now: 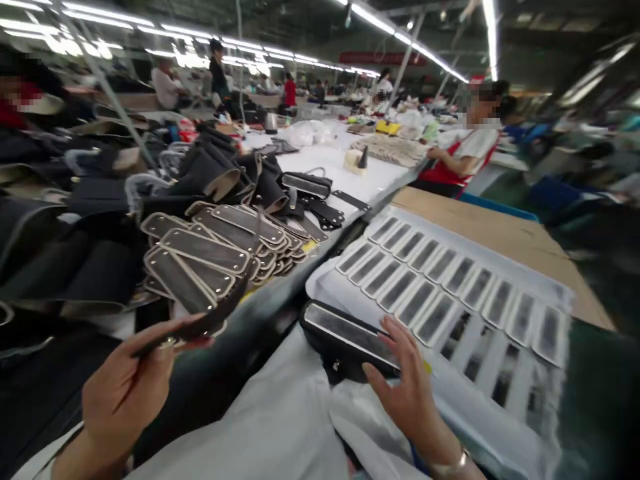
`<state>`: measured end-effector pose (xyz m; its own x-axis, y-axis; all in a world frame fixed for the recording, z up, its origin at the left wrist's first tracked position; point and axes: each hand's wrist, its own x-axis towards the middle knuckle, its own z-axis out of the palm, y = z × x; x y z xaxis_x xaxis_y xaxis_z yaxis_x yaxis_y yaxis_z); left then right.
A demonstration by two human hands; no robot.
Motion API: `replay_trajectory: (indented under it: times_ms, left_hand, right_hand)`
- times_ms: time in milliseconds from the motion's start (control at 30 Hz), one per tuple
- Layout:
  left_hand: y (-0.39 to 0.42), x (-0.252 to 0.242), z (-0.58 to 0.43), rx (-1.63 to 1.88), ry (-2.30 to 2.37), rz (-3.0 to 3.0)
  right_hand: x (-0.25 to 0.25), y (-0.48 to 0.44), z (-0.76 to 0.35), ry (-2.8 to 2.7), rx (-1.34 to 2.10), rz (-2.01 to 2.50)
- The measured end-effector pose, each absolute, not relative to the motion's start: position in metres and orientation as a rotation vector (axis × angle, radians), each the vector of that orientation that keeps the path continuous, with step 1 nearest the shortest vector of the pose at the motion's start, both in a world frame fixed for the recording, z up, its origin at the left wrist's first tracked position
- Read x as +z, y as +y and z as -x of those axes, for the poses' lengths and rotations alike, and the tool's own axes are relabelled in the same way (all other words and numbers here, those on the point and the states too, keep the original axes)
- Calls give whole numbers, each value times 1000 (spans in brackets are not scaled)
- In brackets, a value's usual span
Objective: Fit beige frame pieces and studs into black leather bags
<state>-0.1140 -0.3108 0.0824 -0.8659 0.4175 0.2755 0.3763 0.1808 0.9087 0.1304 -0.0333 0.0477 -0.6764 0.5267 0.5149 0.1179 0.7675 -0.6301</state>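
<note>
My left hand pinches one end of a dark leather panel, seen nearly edge-on, with metal studs near the thumb. Behind it lies a heap of rounded grey-black panels with pale edges and small studs. My right hand has its fingers spread at the right end of a long black case with a pale-edged strip on top. Whether the fingertips press on the case or only hover by it, I cannot tell. The case sits at the edge of a white padded sheet, by my lap.
Rows of dark rectangular pieces lie on the white sheet, with a cardboard sheet behind. Black bag parts pile up at the left. A seated person in a red apron is at the far right of the white table.
</note>
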Motion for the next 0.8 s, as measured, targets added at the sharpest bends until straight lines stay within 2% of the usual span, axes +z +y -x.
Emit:
replay_trajectory:
  times_ms: [133,233,300,400,467,667,800]
  left_hand:
    - [-265,71,94,1702,1770,-728]
    - [-224,48,87,1581,1541,-514]
    - [-204,31,86,1495,1427,-439]
    - [-181,13,86,1433,1266,-360]
    - [-169,7,87,1450,1187,-282]
    - [-149,2,95,1539,1144,-123]
    - [-144,0,103,1479,1296,-169]
  right_hand:
    - [51,-25,-153,-2071,1465,677]
    - [47,-26,-182,-2032,1935,785]
    - [42,-27,-199,-2056,1953,954]
    - [34,-22,-209,-2110,1620,1219]
    - [28,-19,-208,-2077,1557,1292]
    - [16,-14,-194,-1984,1995,1211]
    - [10,-4,-192,-1996,2193,1289]
